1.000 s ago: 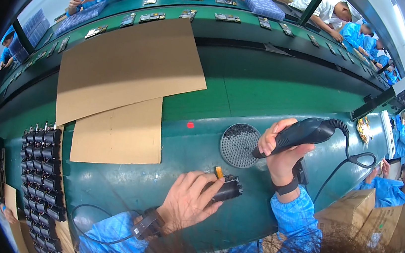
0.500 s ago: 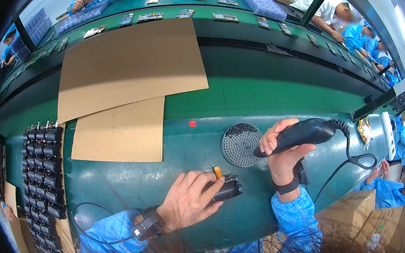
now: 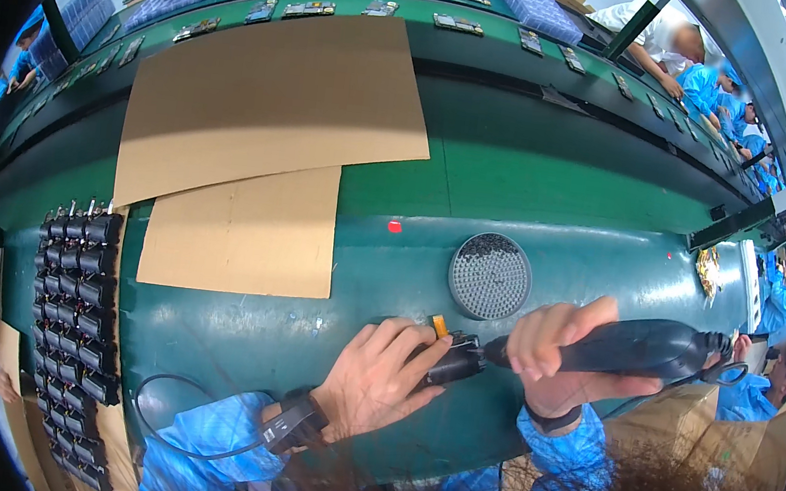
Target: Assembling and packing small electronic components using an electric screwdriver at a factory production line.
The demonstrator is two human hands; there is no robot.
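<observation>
My left hand [image 3: 380, 372] is closed around a small black device [image 3: 459, 364], keeping it on the green bench. An orange flex strip [image 3: 440, 326] sticks up from the device beside my fingers. My right hand [image 3: 560, 357] grips a black electric screwdriver [image 3: 643, 348], held nearly level. The driver's tip points left at the device's right end; whether it touches cannot be made out. Just beyond both hands stands a round grey screw tray [image 3: 493, 301] with a dotted surface and dark small pieces along its far side.
Brown cardboard sheets [image 3: 262, 114] lie at the left beyond my hands. Rows of similar black devices [image 3: 83, 288] stand at far left. A small red piece [image 3: 395, 227] lies on the bench. Circuit boards [image 3: 458, 24] line the conveyor, with co-workers behind. An open carton [image 3: 692, 430] is at right.
My right hand has brought the screwdriver down from the screw tray to the device's right end, tilting it flatter. My left hand still holds the device. The whole view has shifted slightly.
</observation>
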